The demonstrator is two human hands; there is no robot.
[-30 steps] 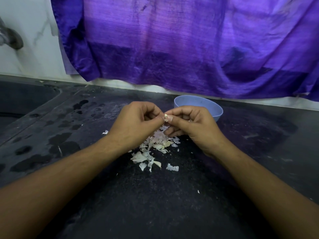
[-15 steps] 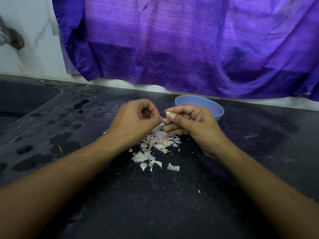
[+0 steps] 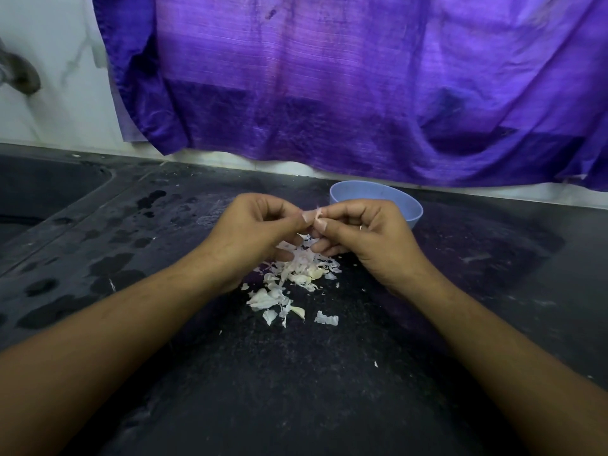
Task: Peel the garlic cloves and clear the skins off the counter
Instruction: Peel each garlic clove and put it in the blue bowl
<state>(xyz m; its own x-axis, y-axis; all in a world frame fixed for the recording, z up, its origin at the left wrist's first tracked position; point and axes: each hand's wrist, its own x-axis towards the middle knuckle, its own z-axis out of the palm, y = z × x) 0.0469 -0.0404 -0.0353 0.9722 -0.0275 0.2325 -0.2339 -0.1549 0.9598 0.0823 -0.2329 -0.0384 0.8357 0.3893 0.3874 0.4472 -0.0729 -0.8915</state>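
Between the thumbs a flake of garlic skin (image 3: 316, 214) is now sticking up, where half a second ago only a thumbnail was showing; both hands are otherwise staying in the same spot. The left hand (image 3: 260, 232) and the right hand (image 3: 365, 240) are meeting thumb to thumb above the desk (image 3: 296, 390), fingers curled, both pinching that flake. It is looking thin, pale and faintly pink, almost see-through at its edge. Whether a clove is sitting behind it inside the fingers, I cannot tell.

Just below the hands a heap of peeled skins (image 3: 296, 274) is lying on the dark desk: white and cream papery scraps, curled and torn, with a few loose bits trailing toward the person. A blue bowl (image 3: 411, 205) is standing just behind the right hand, with a purple cloth (image 3: 362, 93) hanging beyond it.
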